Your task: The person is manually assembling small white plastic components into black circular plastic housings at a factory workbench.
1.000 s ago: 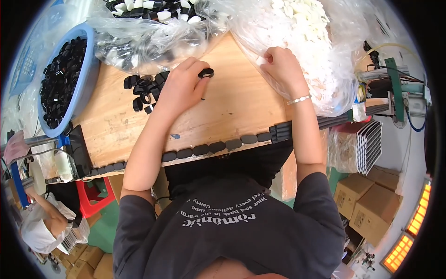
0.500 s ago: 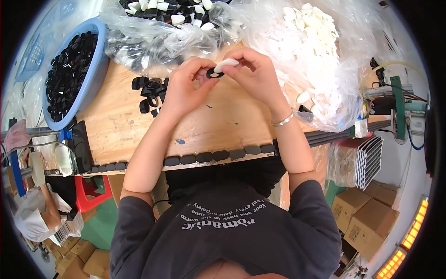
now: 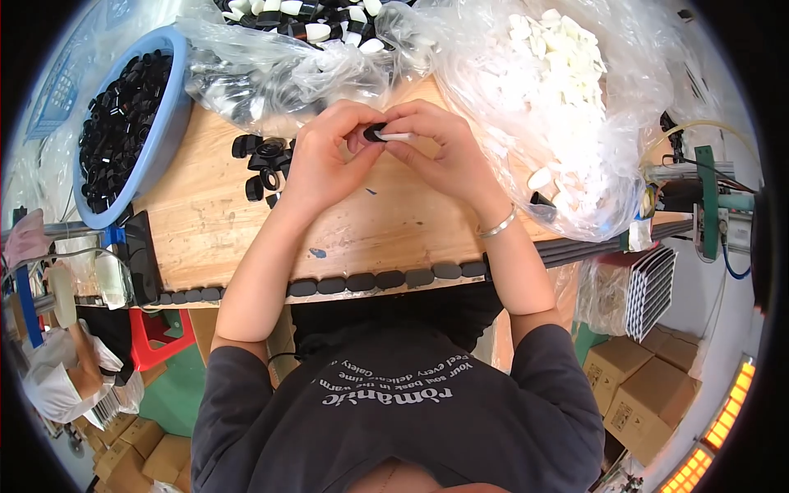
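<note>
Above the middle of the wooden table (image 3: 394, 222), my two hands meet. My left hand (image 3: 333, 152) is closed on a small black ring-like plastic part (image 3: 374, 132) between thumb and fingers. A white plastic piece (image 3: 398, 136), seen nearly edge-on, is pinched in my right hand (image 3: 440, 148), its end against the black part. Whether the two are joined I cannot tell. Left of my left wrist lie several loose black parts (image 3: 267, 164) of a similar kind.
A blue basin (image 3: 175, 107) full of black parts stands at the left. Clear plastic bags hold mixed black-and-white pieces (image 3: 316, 31) at the back and white pieces (image 3: 567, 66) at the right. Dark oval pads (image 3: 362, 282) line the front edge. Another person (image 3: 62, 370) sits lower left.
The white piece has turned from showing its broad face to nearly edge-on and come lower, against the black part. My right hand has lowered slightly.
</note>
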A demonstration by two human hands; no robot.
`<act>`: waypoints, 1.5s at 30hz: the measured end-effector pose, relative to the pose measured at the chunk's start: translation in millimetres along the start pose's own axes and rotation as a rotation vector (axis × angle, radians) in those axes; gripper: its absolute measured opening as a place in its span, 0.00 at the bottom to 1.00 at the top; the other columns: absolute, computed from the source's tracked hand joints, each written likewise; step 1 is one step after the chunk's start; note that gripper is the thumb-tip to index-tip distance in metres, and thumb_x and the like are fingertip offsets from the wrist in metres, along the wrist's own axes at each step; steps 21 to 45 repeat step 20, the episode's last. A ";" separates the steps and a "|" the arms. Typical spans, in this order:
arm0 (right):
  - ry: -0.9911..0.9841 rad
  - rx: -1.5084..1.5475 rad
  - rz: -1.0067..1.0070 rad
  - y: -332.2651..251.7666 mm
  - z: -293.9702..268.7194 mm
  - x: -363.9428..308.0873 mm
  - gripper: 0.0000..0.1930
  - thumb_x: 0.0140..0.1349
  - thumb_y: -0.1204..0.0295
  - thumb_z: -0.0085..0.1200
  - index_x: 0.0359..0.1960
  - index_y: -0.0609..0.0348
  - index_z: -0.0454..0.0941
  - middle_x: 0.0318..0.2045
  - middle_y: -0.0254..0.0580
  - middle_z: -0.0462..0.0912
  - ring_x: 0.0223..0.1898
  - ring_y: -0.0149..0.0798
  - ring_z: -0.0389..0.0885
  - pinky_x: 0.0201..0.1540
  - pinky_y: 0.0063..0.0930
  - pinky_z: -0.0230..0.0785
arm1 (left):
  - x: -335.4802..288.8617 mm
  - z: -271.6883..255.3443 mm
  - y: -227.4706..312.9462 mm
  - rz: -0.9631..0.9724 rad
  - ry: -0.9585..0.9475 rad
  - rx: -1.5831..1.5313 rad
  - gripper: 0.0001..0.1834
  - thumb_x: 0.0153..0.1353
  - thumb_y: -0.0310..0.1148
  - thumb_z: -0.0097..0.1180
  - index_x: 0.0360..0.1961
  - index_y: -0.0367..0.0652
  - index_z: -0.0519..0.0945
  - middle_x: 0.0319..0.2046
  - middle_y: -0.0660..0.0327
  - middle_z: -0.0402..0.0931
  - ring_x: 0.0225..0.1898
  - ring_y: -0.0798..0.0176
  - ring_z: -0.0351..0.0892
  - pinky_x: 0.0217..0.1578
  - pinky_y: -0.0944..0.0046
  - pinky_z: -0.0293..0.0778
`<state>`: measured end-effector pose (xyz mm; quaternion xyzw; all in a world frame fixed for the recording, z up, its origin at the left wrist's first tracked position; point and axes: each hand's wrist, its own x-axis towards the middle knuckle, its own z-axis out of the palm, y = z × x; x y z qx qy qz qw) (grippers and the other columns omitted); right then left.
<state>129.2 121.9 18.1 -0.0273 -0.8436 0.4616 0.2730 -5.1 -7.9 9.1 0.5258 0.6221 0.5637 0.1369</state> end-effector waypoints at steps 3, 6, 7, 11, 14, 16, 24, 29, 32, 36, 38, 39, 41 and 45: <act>-0.059 -0.005 0.063 1.0 -1.8 -1.1 0.12 0.55 0.82 0.59 0.42 0.60 0.80 0.39 0.39 0.81 0.45 0.35 0.79 0.49 0.26 0.71 | -0.1 0.5 5.8 -0.021 0.008 -0.019 0.16 0.47 0.17 0.62 0.39 0.38 0.80 0.30 0.61 0.77 0.26 0.71 0.73 0.31 0.72 0.71; 0.023 0.286 0.161 8.7 3.1 -4.2 0.12 0.58 0.81 0.58 0.44 0.64 0.79 0.40 0.39 0.82 0.43 0.33 0.80 0.47 0.24 0.73 | -2.4 5.6 2.7 -0.040 0.106 -0.126 0.14 0.49 0.16 0.61 0.39 0.37 0.79 0.32 0.62 0.76 0.30 0.72 0.74 0.34 0.73 0.71; 0.021 0.287 0.160 8.3 3.7 -4.4 0.12 0.58 0.81 0.58 0.44 0.64 0.79 0.40 0.39 0.82 0.43 0.33 0.80 0.47 0.24 0.73 | -2.6 7.5 3.2 -0.040 0.108 -0.126 0.14 0.49 0.16 0.61 0.39 0.37 0.79 0.32 0.62 0.76 0.30 0.72 0.74 0.34 0.73 0.71; 0.156 0.551 0.342 5.7 6.6 -3.9 0.11 0.62 0.78 0.55 0.46 0.68 0.77 0.40 0.39 0.82 0.38 0.29 0.81 0.45 0.21 0.75 | -2.8 9.1 2.1 -0.073 0.197 -0.336 0.10 0.53 0.16 0.58 0.37 0.36 0.78 0.35 0.62 0.76 0.35 0.72 0.75 0.38 0.73 0.72; 0.120 0.564 0.341 5.8 9.4 -5.3 0.11 0.64 0.77 0.53 0.47 0.68 0.76 0.40 0.39 0.81 0.38 0.29 0.81 0.44 0.21 0.75 | -5.0 6.9 -1.6 -0.055 0.151 -0.295 0.09 0.56 0.15 0.57 0.37 0.35 0.78 0.38 0.62 0.75 0.37 0.72 0.74 0.40 0.74 0.71; 0.099 0.563 0.329 7.0 10.4 -5.8 0.12 0.64 0.76 0.53 0.48 0.67 0.76 0.41 0.39 0.81 0.38 0.29 0.81 0.45 0.21 0.75 | -5.6 5.9 -1.8 -0.049 0.121 -0.276 0.09 0.57 0.14 0.56 0.38 0.34 0.77 0.40 0.63 0.74 0.39 0.73 0.73 0.40 0.75 0.70; 0.030 0.546 0.270 10.3 7.8 -7.2 0.12 0.67 0.75 0.49 0.50 0.65 0.75 0.48 0.40 0.78 0.44 0.30 0.79 0.50 0.21 0.71 | -7.1 5.0 -0.1 -0.078 0.102 -0.272 0.08 0.57 0.14 0.55 0.38 0.35 0.78 0.42 0.62 0.73 0.39 0.73 0.72 0.39 0.75 0.70; 0.030 0.546 0.270 10.3 7.8 -7.2 0.12 0.67 0.75 0.49 0.50 0.65 0.75 0.48 0.40 0.78 0.44 0.30 0.79 0.50 0.21 0.71 | -7.1 5.0 -0.1 -0.078 0.102 -0.272 0.08 0.57 0.14 0.55 0.38 0.35 0.78 0.42 0.62 0.73 0.39 0.73 0.72 0.39 0.75 0.70; 0.030 0.546 0.270 10.3 7.8 -7.2 0.12 0.67 0.75 0.49 0.50 0.65 0.75 0.48 0.40 0.78 0.44 0.30 0.79 0.50 0.21 0.71 | -7.1 5.0 -0.1 -0.078 0.102 -0.272 0.08 0.57 0.14 0.55 0.38 0.35 0.78 0.42 0.62 0.73 0.39 0.73 0.72 0.39 0.75 0.70; 0.030 0.546 0.270 10.3 7.8 -7.2 0.12 0.67 0.75 0.49 0.50 0.65 0.75 0.48 0.40 0.78 0.44 0.30 0.79 0.50 0.21 0.71 | -7.1 5.0 -0.1 -0.078 0.102 -0.272 0.08 0.57 0.14 0.55 0.38 0.35 0.78 0.42 0.62 0.73 0.39 0.73 0.72 0.39 0.75 0.70; 0.030 0.546 0.270 10.3 7.8 -7.2 0.12 0.67 0.75 0.49 0.50 0.65 0.75 0.48 0.40 0.78 0.44 0.30 0.79 0.50 0.21 0.71 | -7.1 5.0 -0.1 -0.078 0.102 -0.272 0.08 0.57 0.14 0.55 0.38 0.35 0.78 0.42 0.62 0.73 0.39 0.73 0.72 0.39 0.75 0.70; 0.030 0.546 0.270 10.3 7.8 -7.2 0.12 0.67 0.75 0.49 0.50 0.65 0.75 0.48 0.40 0.78 0.44 0.30 0.79 0.50 0.21 0.71 | -7.1 5.0 -0.1 -0.078 0.102 -0.272 0.08 0.57 0.14 0.55 0.38 0.35 0.78 0.42 0.62 0.73 0.39 0.73 0.72 0.39 0.75 0.70; 0.030 0.546 0.270 10.3 7.8 -7.2 0.12 0.67 0.75 0.49 0.50 0.65 0.75 0.48 0.40 0.78 0.44 0.30 0.79 0.50 0.21 0.71 | -7.1 5.0 -0.1 -0.078 0.102 -0.272 0.08 0.57 0.14 0.55 0.38 0.35 0.78 0.42 0.62 0.73 0.39 0.73 0.72 0.39 0.75 0.70; 0.030 0.546 0.270 10.3 7.8 -7.2 0.12 0.67 0.75 0.49 0.50 0.65 0.75 0.48 0.40 0.78 0.44 0.30 0.79 0.50 0.21 0.71 | -7.1 5.0 -0.1 -0.078 0.102 -0.272 0.08 0.57 0.14 0.55 0.38 0.35 0.78 0.42 0.62 0.73 0.39 0.73 0.72 0.39 0.75 0.70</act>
